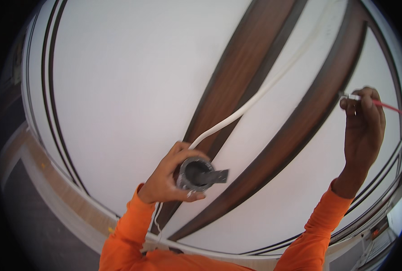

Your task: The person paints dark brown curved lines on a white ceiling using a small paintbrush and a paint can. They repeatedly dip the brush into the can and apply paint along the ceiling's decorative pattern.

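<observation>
Hands (164, 177) (363, 124) hold round grey tub (186, 184), perhaps red-handled brush (381, 104).

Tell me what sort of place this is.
Probably an indoor room, perhaps being decorated: brown bands with dark edges cross a white wall, the left hand holds a dark cup, and the right hand grips a red-handled tool, seemingly a brush.

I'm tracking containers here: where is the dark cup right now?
In the head view, the dark cup is below centre, slightly left, held in the left hand, with a flat grey strip jutting past its right rim.
</observation>
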Tool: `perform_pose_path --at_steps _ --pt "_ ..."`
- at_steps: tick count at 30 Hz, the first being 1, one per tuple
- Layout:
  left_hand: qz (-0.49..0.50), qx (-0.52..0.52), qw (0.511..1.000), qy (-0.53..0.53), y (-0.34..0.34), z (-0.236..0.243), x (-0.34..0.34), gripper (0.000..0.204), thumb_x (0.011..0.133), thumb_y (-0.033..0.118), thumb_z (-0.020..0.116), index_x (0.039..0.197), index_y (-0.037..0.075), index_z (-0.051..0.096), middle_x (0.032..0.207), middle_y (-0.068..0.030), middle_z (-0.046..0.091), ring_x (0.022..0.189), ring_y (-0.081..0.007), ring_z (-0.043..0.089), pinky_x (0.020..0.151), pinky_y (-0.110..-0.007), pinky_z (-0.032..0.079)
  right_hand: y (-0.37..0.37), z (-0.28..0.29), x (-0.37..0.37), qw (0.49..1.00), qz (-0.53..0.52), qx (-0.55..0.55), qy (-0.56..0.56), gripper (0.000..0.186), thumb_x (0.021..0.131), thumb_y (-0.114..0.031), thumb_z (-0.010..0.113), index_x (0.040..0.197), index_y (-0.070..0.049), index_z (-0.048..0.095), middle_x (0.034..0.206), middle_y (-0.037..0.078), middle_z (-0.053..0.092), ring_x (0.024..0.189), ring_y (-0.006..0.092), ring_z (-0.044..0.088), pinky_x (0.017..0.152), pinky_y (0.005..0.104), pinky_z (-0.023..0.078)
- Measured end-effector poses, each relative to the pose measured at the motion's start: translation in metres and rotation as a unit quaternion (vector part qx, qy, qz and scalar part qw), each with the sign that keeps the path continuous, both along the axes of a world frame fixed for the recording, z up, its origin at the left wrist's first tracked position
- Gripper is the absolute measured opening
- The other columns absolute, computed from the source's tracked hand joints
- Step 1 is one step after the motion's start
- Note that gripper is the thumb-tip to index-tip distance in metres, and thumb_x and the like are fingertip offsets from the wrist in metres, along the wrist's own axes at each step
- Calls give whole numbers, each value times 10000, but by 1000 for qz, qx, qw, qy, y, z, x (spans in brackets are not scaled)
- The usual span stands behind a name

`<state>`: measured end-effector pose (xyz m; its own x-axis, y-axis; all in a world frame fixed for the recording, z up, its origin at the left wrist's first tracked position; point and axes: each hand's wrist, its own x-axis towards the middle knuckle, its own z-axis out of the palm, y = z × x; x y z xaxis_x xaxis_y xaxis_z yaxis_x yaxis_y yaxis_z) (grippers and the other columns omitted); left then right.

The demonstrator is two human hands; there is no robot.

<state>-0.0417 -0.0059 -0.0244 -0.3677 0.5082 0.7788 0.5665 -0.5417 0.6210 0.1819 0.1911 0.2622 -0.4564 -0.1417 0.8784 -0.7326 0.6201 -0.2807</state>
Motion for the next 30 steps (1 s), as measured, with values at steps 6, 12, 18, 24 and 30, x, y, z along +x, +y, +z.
perform_pose_path --at_steps 6,12,18,24,30 --pt "-29 24 999 -5 9 -8 10 747 583 335 950 1238 105 672 1157 -50 558 1123 -232 475 985 -355 411 -33 -91 -40 986 -58 6 -158 161 848 29 703 1007 21 677 853 112 704 797 169 695 771 300 569" --pt "-17 10 1000 -4 14 -9 11 760 584 334 964 1234 85 659 1162 -93 514 1111 -258 463 970 -379 428 -54 -109 -72 940 -131 141 -283 167 693 -36 817 847 -55 758 799 24 726 790 151 588 749 316 457" --pt "-14 26 1000 0 15 -6 10 785 581 332 968 1240 60 639 1192 -118 559 1136 -283 453 972 -393 429 -64 -122 -86 893 -192 268 -305 202 655 -71 865 840 -111 794 751 -24 692 871 154 533 792 331 415" --pt "-12 16 1000 11 12 -3 12 809 570 349 971 1240 46 633 1177 -112 588 1148 -291 444 971 -399 429 -69 -123 -86 883 -193 291 -313 201 660 -89 869 846 -107 795 722 -10 659 878 166 529 793 334 415" --pt "-25 37 999 -7 13 -6 13 816 564 348 969 1246 47 636 1190 -100 592 1170 -291 437 973 -397 431 -70 -113 -84 895 -205 268 -292 177 680 -101 851 844 -83 784 707 1 638 848 174 533 803 345 410"
